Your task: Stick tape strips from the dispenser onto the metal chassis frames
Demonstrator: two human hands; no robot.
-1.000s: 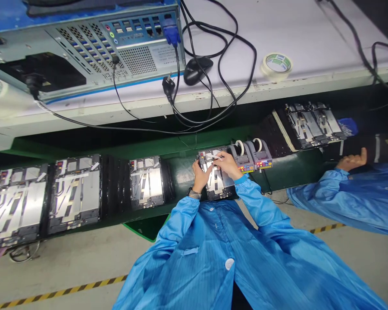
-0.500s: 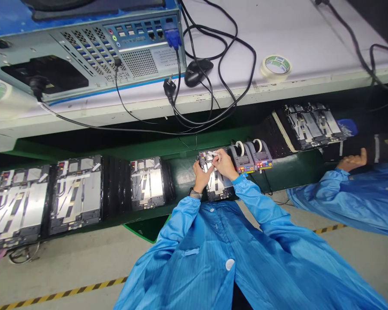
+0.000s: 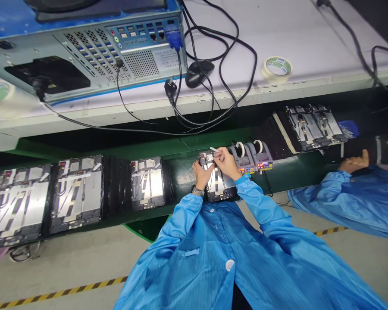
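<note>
In front of me on the dark green bench lies an opened tablet-like device [image 3: 219, 186], its silvery inside facing up. My left hand [image 3: 202, 175] grips it along its left edge, with the thumb reaching over the top. My right hand [image 3: 228, 163] is over the device's upper right part, finger and thumb closed on a short white tape strip [image 3: 214, 150]. The strip's free end sticks out up and left of the fingers. My right hand covers part of the device.
Two grey tape dispensers [image 3: 245, 160] stand just right of my hands. More opened devices [image 3: 147, 183] lie left, others [image 3: 313, 125] far right. A co-worker's hand [image 3: 354, 162] is at the right. On the white shelf are a computer case [image 3: 139, 62], cables, a mouse [image 3: 198, 73] and a tape roll [image 3: 277, 68].
My right hand has risen slightly with the tape strip, whose free end now stands up from the device. My left hand has stayed on the device. The view has shifted very slightly.
</note>
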